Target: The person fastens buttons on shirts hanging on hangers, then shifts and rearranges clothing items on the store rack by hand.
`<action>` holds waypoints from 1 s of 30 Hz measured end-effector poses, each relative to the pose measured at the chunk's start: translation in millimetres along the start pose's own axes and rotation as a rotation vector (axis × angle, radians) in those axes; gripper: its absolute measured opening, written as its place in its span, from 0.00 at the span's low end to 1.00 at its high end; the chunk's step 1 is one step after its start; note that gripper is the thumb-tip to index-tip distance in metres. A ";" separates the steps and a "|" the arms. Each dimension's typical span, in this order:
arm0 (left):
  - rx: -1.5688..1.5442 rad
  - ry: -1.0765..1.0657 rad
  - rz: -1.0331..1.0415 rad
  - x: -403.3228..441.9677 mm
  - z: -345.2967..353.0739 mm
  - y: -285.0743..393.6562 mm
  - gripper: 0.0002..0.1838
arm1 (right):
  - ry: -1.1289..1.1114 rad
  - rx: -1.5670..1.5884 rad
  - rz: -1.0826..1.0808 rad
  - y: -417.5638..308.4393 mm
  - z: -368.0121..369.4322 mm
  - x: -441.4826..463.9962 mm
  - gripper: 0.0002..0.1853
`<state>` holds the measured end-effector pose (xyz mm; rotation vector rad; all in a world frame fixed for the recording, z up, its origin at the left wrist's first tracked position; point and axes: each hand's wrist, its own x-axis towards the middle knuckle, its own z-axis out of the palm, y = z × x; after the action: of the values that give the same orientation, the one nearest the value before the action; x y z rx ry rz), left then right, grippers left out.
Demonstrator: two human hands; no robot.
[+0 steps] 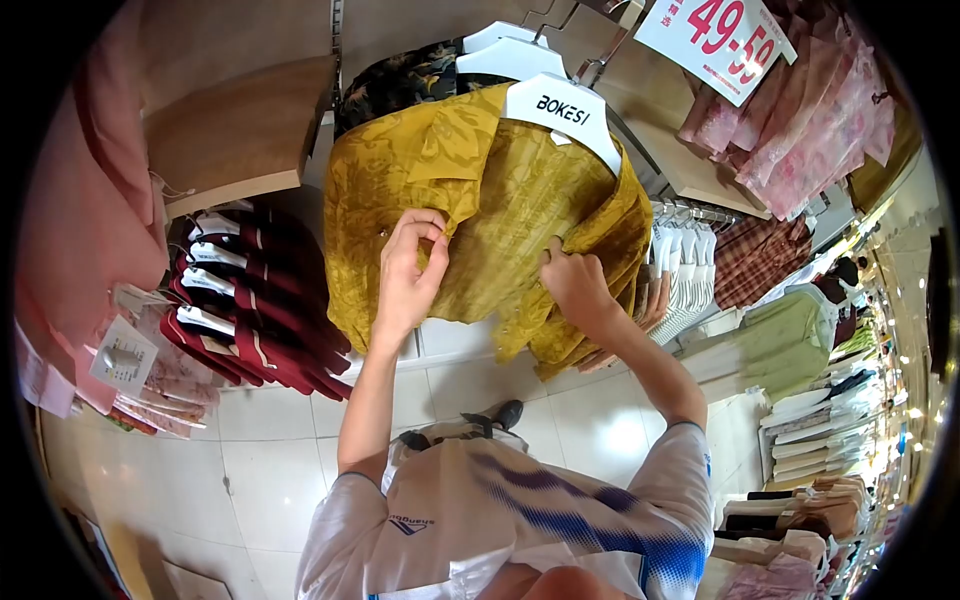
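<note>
While hanging from a white hanger (563, 115) marked BOKESI, far and centre, looks likely to handle light, soft and limp: mustard shirt (520, 210), with front edges spread apart. Probably creases and slips easily; not brittle, maybe snag-prone if thin. Best taken by front edges or by shoulders, close to the hanger's support.

Pinches left front edge, just below the collar flap, with left hand (412, 268), thumb drawn in to fingers. Grips right front edge with right hand (578, 288), curled nearly into a fist; can't tell exact fingertip contact.

On the shirt: tone-on-tone leafy pattern, slight sheen, uneven lower edge. On the hanger: smooth, broad, apparently stiff plastic. Just behind, dark patterned garment (400, 85). To the left, tight row of maroon garments (265, 300) with pale piping, below a flat, square-edged wooden shelf (240, 130). Far right, sheer-looking pink floral garments (810, 125) beside a flat price card (715, 40). Underfoot, glossy pale floor tiles (270, 460).
</note>
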<state>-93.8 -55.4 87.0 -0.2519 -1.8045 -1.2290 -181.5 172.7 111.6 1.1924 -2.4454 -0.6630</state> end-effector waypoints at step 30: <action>-0.572 -0.169 -0.314 -2.2 12.5 28.9 0.14 | 0.523 1.244 -0.166 1.2 -74.9 9.5 0.10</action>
<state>-82.2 -30.5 102.5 -0.4122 -1.6328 -1.9927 -151.3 146.3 175.6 1.6339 -2.1830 1.2023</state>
